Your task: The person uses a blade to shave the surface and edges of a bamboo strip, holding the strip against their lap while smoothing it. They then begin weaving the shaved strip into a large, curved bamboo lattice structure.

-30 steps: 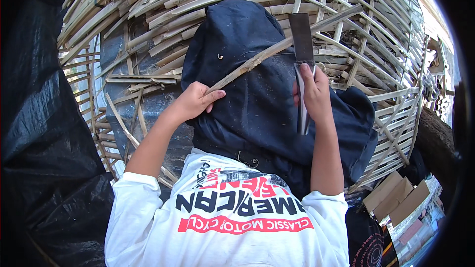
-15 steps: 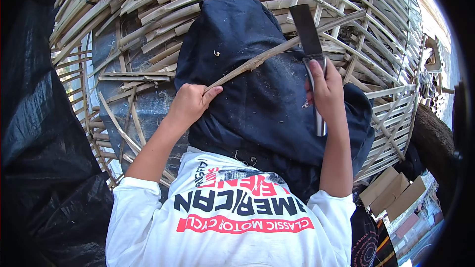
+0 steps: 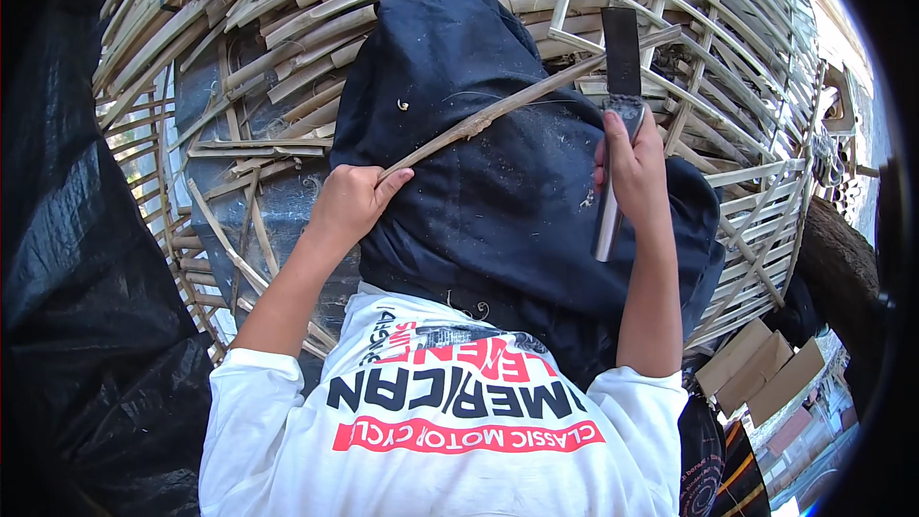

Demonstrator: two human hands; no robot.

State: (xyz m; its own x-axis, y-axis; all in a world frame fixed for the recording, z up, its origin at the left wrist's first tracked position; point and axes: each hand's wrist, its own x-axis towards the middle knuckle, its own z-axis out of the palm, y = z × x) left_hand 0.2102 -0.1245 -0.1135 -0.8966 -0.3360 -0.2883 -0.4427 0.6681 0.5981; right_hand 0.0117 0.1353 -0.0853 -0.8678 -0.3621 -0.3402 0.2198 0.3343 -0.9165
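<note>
My left hand (image 3: 348, 201) is closed round the near end of a long bamboo strip (image 3: 469, 126), thumb along its top. The strip slants up to the right over dark cloth (image 3: 479, 220) that covers my lap, and a rough knot shows near its middle. In my right hand (image 3: 634, 165) is a knife (image 3: 622, 50) with a broad dark blade and a metal tube handle. Its blade points away from me and stands by the strip's far part, overlapping it in view; whether they touch I cannot tell. My right fingers are partly hidden behind the handle.
Split bamboo strips (image 3: 316, 14) lie in a large pile across the far side. A bamboo lattice (image 3: 737, 86) stands to the right. Black sheeting (image 3: 86, 258) hangs at the left. Cardboard (image 3: 761, 369) and a dark log (image 3: 835, 249) are at the lower right.
The knife has shifted slightly right and its blade has turned more upright. My left hand and the bamboo strip have moved a little to the left.
</note>
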